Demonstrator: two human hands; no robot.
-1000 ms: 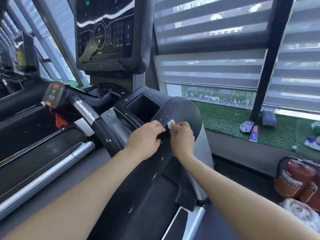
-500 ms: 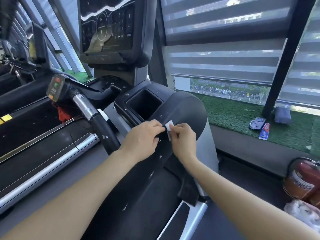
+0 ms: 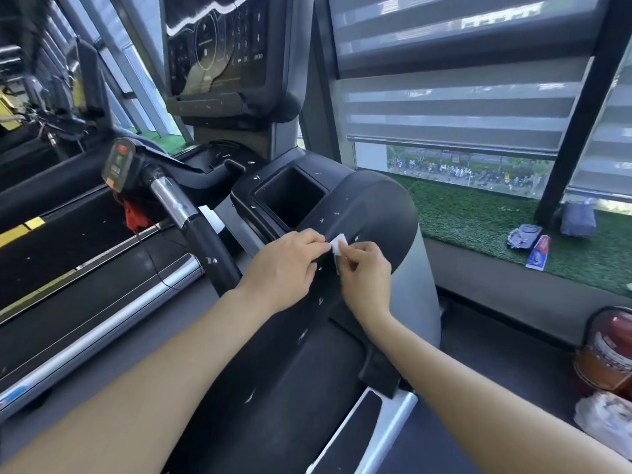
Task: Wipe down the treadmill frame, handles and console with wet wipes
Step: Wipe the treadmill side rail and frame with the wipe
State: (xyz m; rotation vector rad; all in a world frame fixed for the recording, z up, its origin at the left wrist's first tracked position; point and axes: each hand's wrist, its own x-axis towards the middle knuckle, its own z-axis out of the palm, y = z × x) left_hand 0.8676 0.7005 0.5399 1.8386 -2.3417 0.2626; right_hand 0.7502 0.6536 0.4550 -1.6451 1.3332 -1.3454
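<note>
A small folded white wet wipe (image 3: 339, 243) is held between both hands over the black right arm of the treadmill frame (image 3: 376, 206). My left hand (image 3: 285, 268) pinches its left edge with the fingertips. My right hand (image 3: 367, 273) pinches its right side between thumb and fingers. The black frame is speckled with small white flecks. A square cup holder (image 3: 290, 196) sits just beyond the hands. The console screen (image 3: 219, 42) rises above, and the chrome and black handle (image 3: 191, 220) with a small control pad (image 3: 118, 164) lies to the left.
The treadmill belt (image 3: 68, 254) runs along the left with another machine beyond it. A green turf ledge (image 3: 478, 227) under the blinds holds a tube and small items. Fire extinguishers (image 3: 608, 350) and a plastic bag (image 3: 605, 425) stand at the right edge.
Both hands stay together on the wipe at the same spot on the frame. The camera has shifted slightly, so the console and ledge appear lower and further right.
</note>
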